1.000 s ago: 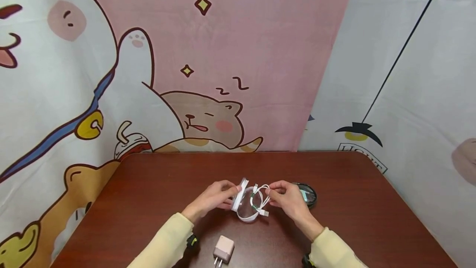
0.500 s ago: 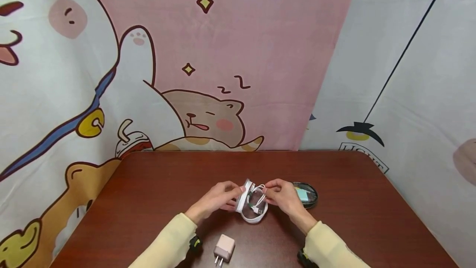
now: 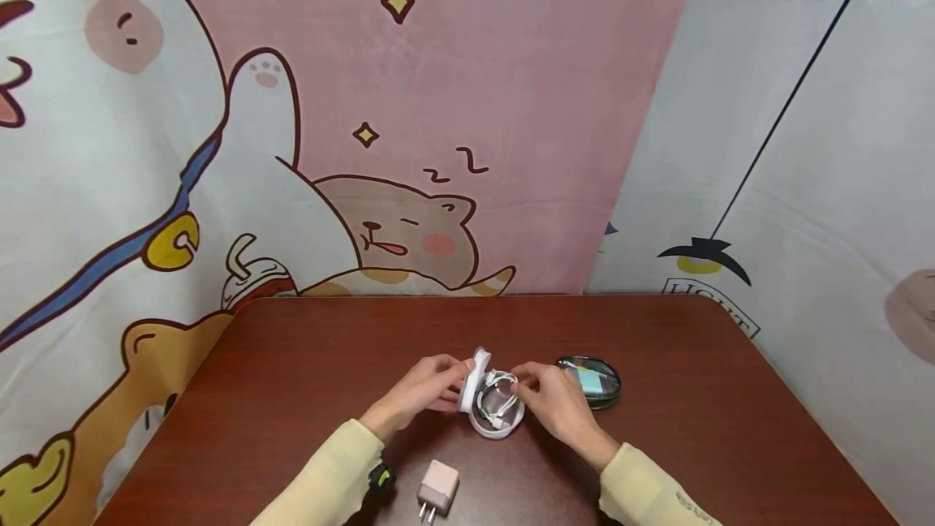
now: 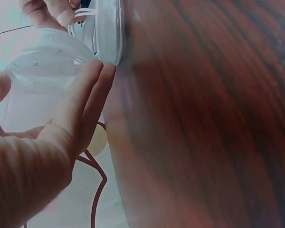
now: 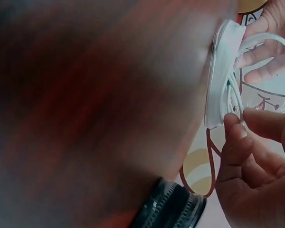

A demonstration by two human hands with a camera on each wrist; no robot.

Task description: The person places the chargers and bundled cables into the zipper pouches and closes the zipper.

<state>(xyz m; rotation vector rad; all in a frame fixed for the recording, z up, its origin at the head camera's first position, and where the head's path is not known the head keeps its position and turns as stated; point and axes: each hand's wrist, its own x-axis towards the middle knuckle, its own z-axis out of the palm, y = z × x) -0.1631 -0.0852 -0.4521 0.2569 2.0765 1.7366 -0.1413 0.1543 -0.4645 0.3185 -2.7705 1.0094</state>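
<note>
A small round clear case point(image 3: 497, 432) with a white rim lies opened on the table, its lid point(image 3: 475, 384) raised on the left. My left hand point(image 3: 424, 390) holds that lid between thumb and fingers. Inside the case's lower half sits a coiled white charging cable point(image 3: 484, 412), its loops bound with a green tie. Thumb and index finger of my right hand point(image 3: 558, 403) pinch the coil at its right side. From the right wrist view, the pinched loops point(image 5: 234, 97) stand right at the rim.
A pink plug charger point(image 3: 439, 485) with two prongs lies near me on the brown table point(image 3: 329, 364). Just right of my right hand is a dark-rimmed clear case point(image 3: 609, 398) holding something light blue. A cartoon-printed cloth point(image 3: 540, 104) hangs behind the table's far edge.
The right hand has brought the coiled cable left and down into the case's lower half. The left hand stays on the lid.
</note>
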